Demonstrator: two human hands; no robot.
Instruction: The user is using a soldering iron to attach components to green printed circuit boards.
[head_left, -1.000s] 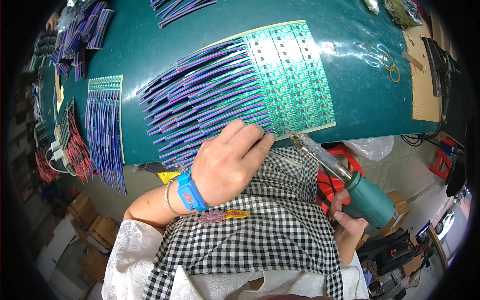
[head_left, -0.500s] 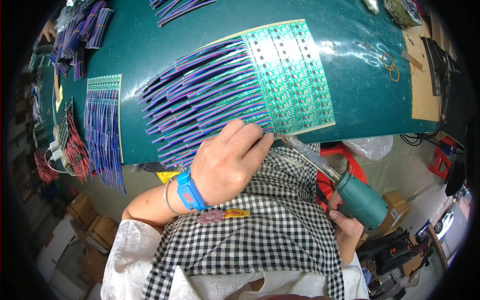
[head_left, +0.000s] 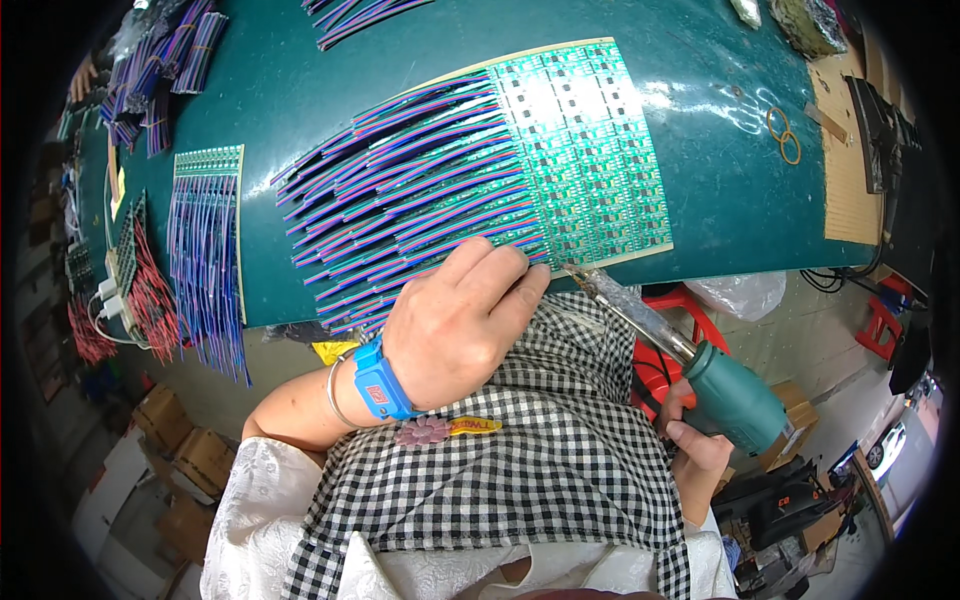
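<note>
A large panel of green circuit boards [head_left: 590, 170] lies on the table. Rows of multicoloured ribbon wires [head_left: 420, 190] run from its left part. My left hand [head_left: 455, 310] is closed at the panel's near edge, thumb and forefinger pinching a ribbon wire whose end their tips mostly hide. A blue band [head_left: 380, 383] circles that wrist. In my right hand [head_left: 692, 440] is a soldering gun [head_left: 735, 395] with a green body. Its metal barrel slants up and left, and its tip is close to the panel's near edge, just right of my left fingertips.
A smaller wired board strip [head_left: 210, 165] hangs its wires over the table edge at left. Bundled wires [head_left: 200, 52] lie at the far left; a person's hand [head_left: 82, 80] shows behind. Two rubber bands [head_left: 784, 135] lie at right. A red stool [head_left: 680, 310] stands below.
The soldering gun and my right hand have shifted slightly to the right, and the tip sits a little farther from my left fingertips. My left hand has barely moved.
</note>
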